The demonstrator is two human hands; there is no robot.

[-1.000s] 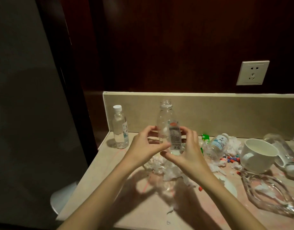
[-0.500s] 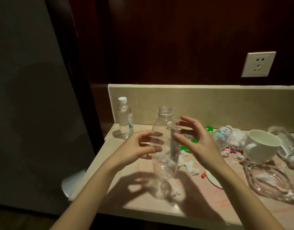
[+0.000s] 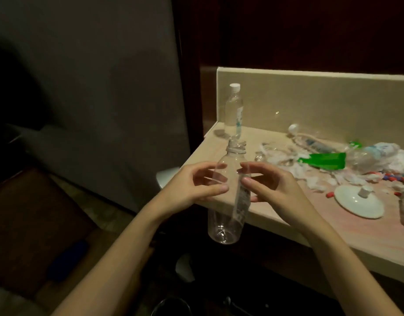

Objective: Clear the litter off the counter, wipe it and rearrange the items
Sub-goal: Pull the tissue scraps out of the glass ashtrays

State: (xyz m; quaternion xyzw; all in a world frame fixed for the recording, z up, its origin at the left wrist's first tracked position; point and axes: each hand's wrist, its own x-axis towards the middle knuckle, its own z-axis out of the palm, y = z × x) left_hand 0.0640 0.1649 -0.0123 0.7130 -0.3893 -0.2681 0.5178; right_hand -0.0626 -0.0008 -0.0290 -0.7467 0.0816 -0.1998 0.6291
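Fig. Litter-clearing step, bottle in hand. Left hand [image 3: 197, 184] & right hand [image 3: 272, 187] hold an empty clear bottle [image 3: 228, 201] between them, upright, capless, its base hanging past the front edge of the desk [image 3: 276, 213] over the dark floor. Left: thumb and fingertips curled onto the bottle's shoulder. Right: fingers bent, thumb and forefinger pinching at the label side; whether the lower fingers touch the plastic can't be told.

Behind the bottle, at the desk's left rear corner, a capped bottle [image 3: 234, 108] stands upright, well apart from the hands. To the right lies the mess: crumpled tissue [image 3: 285, 160], a green wrapper [image 3: 321, 159], a crushed bottle on its side [image 3: 369, 156], small red/blue pills [image 3: 391, 177], and a white lid [image 3: 358, 201] nearer the front.

Judgement: step 1 of 3 (clear litter) is under way; wiping & rearranging not yet begun. A dark round rim [image 3: 171, 305] shows low down, poss. a bin, too dim to confirm. Next move calls for carrying the bottle down & left to the bin, then going back for tissue and wrapper.
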